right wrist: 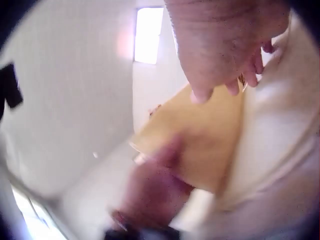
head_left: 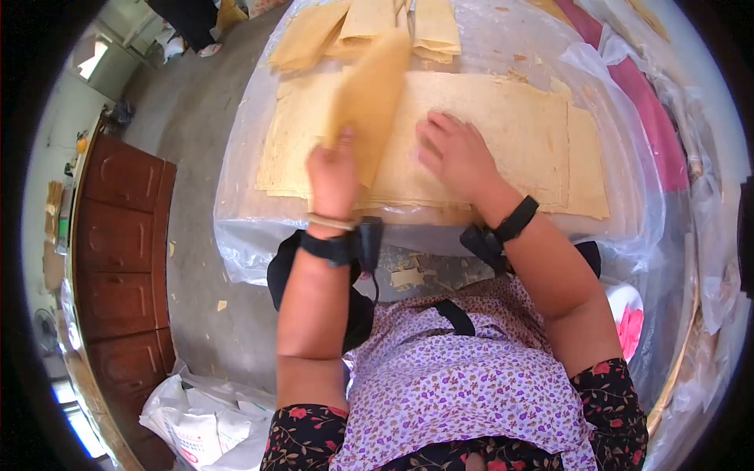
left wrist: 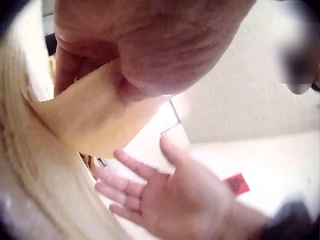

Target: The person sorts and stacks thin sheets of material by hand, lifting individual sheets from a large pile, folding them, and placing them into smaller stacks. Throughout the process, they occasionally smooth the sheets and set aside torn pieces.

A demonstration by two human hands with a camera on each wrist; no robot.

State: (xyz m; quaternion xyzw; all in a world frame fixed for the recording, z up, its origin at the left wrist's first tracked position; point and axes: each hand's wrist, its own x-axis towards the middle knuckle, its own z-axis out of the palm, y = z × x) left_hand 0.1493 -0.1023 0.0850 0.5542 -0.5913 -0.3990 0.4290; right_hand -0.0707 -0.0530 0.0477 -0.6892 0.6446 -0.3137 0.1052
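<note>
In the head view the left hand [head_left: 334,174] pinches a folded tan sheet [head_left: 375,106], blurred and tilted up over the wide stack of sheets [head_left: 503,129]. The left wrist view shows the left hand [left wrist: 145,50] with its thumb against that sheet [left wrist: 95,112]. The right hand [head_left: 462,157] is just above the stack, to the right of the held sheet, fingers spread and holding nothing. Its palm [left wrist: 185,200] faces the left wrist camera. From the right wrist, the right hand [right wrist: 225,50] appears near the raised sheet [right wrist: 200,130]; whether they touch is unclear.
Several folded bundles [head_left: 436,30] lie at the table's far edge. Clear plastic [head_left: 243,212] covers the table. Brown cabinets [head_left: 122,243] stand at the left, a white sack [head_left: 208,424] sits on the floor, and another person's dark-clothed leg [head_left: 188,23] shows at the far left.
</note>
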